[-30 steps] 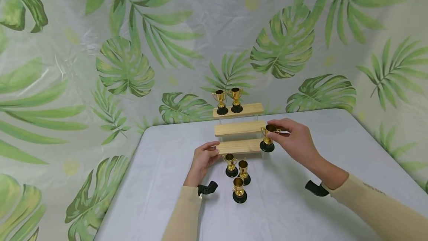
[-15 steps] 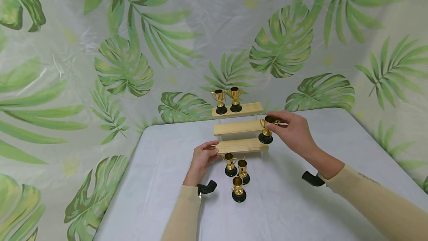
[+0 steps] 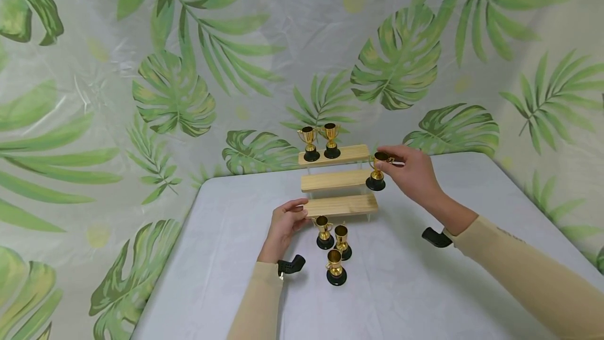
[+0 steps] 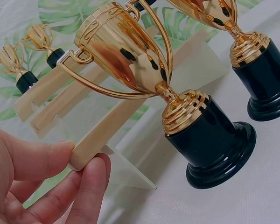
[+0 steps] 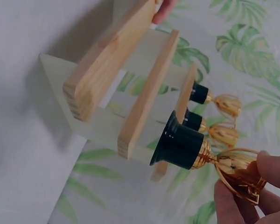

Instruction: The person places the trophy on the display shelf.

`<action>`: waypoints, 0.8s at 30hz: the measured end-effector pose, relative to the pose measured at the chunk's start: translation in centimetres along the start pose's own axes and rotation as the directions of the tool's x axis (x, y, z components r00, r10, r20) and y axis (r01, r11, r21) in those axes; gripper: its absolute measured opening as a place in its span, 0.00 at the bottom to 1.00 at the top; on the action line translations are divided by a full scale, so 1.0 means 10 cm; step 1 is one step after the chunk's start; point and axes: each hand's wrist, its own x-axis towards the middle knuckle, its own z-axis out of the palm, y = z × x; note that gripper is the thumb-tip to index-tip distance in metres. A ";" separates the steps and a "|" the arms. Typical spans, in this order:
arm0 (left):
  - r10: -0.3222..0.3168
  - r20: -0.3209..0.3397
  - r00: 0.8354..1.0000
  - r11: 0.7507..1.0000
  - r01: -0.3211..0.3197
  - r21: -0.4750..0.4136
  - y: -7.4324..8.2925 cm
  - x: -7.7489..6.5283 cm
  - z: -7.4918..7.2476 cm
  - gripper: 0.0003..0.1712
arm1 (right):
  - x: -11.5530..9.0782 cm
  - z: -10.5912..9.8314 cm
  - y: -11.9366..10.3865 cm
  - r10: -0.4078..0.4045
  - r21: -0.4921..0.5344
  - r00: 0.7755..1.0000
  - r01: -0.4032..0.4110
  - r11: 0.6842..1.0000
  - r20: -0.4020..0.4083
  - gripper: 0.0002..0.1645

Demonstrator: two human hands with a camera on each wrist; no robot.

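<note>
Pinching one trophy [image 3: 377, 175] at right edge of rack [image 3: 354, 154], right hand [image 3: 411, 173] is perhaps risking a slip if base [image 5: 179, 145] bumps that edge; left hand [image 3: 284, 224] is gripping left end of bottom shelf [image 3: 342, 205].

In your right hand [image 3: 411, 174], the trophy [image 3: 376, 175] is gleaming gold above glossy black. At your left hand [image 3: 284, 224], the lowest board [image 3: 342, 205] is showing pale tan wood grain. Your sleeves [image 3: 519, 272] are looking beige. Beyond both hands, the whitish backdrop [image 3: 302, 30] is displaying green leaves and faint yellow spots.
</note>
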 end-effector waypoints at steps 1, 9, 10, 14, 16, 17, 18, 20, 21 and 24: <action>0.000 0.000 1.000 1.000 0.000 -0.002 0.00 0.00 0.00 0.19 | 0.01 0.00 0.00 0.000 0.002 1.000 0.000 1.000 0.003 0.23; 0.001 0.000 1.000 1.000 -0.001 -0.010 0.00 0.00 0.00 0.19 | 0.16 0.01 0.02 0.000 -0.020 1.000 0.001 1.000 0.016 0.24; 0.001 0.001 1.000 1.000 -0.001 -0.011 0.00 0.00 0.00 0.19 | 0.19 0.01 0.01 -0.002 -0.024 1.000 0.002 1.000 0.018 0.24; 0.000 0.001 1.000 1.000 0.000 -0.006 0.01 0.00 0.01 0.19 | 0.29 0.01 -0.02 0.003 -0.023 1.000 -0.003 1.000 0.024 0.23; 0.000 0.002 1.000 1.000 0.000 -0.003 0.01 -0.01 0.00 0.19 | 0.34 0.01 -0.03 0.003 -0.027 1.000 -0.003 1.000 0.028 0.23; -0.001 0.003 1.000 1.000 0.001 -0.002 0.01 -0.01 0.00 0.19 | 0.36 0.02 -0.04 0.001 -0.029 1.000 0.000 1.000 0.031 0.23; -0.001 0.004 1.000 1.000 0.001 0.000 0.02 -0.02 0.00 0.19 | 0.38 0.02 -0.05 -0.002 -0.033 0.999 0.003 0.999 0.032 0.23; -0.004 0.007 1.000 1.000 0.004 -0.001 0.02 -0.02 0.00 0.20 | 0.42 0.04 -0.06 -0.010 -0.042 0.999 0.012 0.999 0.038 0.23; -0.005 0.009 1.000 1.000 0.005 0.001 0.02 -0.02 0.00 0.20 | 0.44 0.04 -0.07 -0.014 -0.045 0.999 0.016 0.999 0.042 0.23; -0.005 0.012 1.000 1.000 0.005 0.004 0.02 -0.03 0.00 0.21 | 0.51 0.07 -0.09 -0.021 -0.055 0.998 0.024 0.998 0.052 0.23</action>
